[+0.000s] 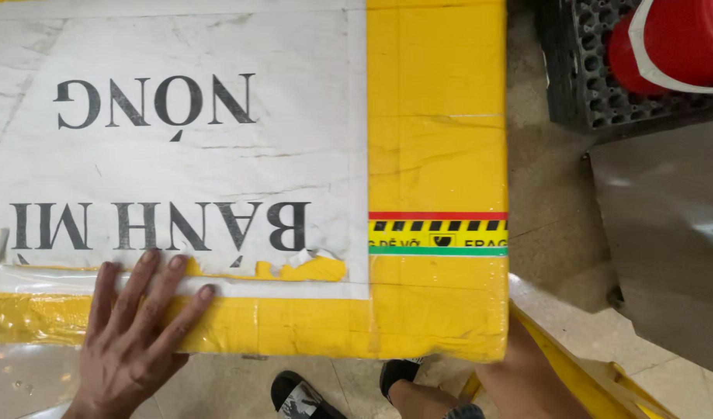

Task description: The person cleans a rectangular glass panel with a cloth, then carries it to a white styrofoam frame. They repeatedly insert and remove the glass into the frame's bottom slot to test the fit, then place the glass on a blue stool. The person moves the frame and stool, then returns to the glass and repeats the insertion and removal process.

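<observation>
Nearest of all, two feet in black sandals (298,396) stand on the pale floor (558,225) under the box's near edge.

Just above them, the left hand (131,341) lies flat on the near edge of a big yellow box (438,116), fingers (193,306) spread apart and palm down, pinching nothing. The fingertips reach onto the lower border of a large white sign (178,155) taped over the box top. The right arm (519,380) comes up at the box's near right corner; its hand is hidden behind that corner, so I cannot tell how it grips.

Right of the spread fingers, the sign's bottom edge is torn, with a ragged scrap of white paper (306,257) curling up and yellow showing through. Clear tape runs shiny along the near edge under the palm.

Further right from the hand, a band of striped tape (438,233) crosses the bare yellow part of the box: a red line on top, yellow with black slanted marks in the middle, a green line below.

Beyond the fingertips, the white sign carries large black letters, upside down from here, and is creased and scuffed.

Off to the far right of the box, a grey metal sheet (667,233) leans over the floor. Behind it, farthest from the hand, a black plastic crate (581,85) holds a red bucket (674,43) with a white band. A yellow frame (581,372) pokes out beside the right arm.
</observation>
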